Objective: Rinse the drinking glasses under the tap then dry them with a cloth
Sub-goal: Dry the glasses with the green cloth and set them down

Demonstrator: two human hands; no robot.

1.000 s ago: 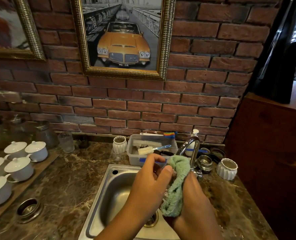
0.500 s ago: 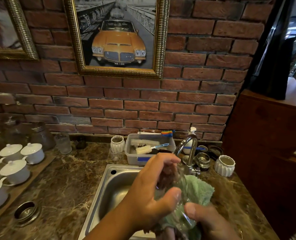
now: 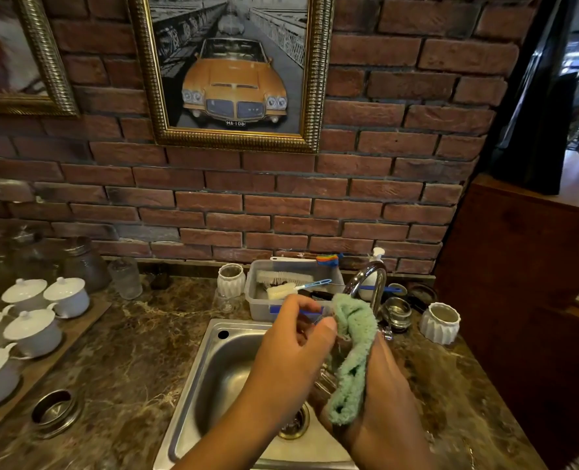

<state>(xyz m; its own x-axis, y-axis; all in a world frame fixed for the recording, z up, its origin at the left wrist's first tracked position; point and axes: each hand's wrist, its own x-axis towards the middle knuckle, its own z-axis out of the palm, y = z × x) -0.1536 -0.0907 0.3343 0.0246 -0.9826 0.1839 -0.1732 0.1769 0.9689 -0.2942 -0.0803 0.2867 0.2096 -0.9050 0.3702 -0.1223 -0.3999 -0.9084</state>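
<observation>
While our left hand (image 3: 294,351) grips a glass (image 3: 323,381) over the sink (image 3: 223,374), our right hand (image 3: 386,408) holds a green cloth (image 3: 352,351) against its right side, so drying seems underway; next we would need to turn the glass to wipe all round.

The brown marbled tabletop (image 3: 128,351) carries a wooden tray (image 3: 87,320) of white lidded cups (image 3: 33,330) at left, a ribbed glass (image 3: 125,278) far left, a grey tub (image 3: 257,310) behind the inset sink (image 3: 193,378), and a white ribbed cup (image 3: 440,322) far right.
</observation>
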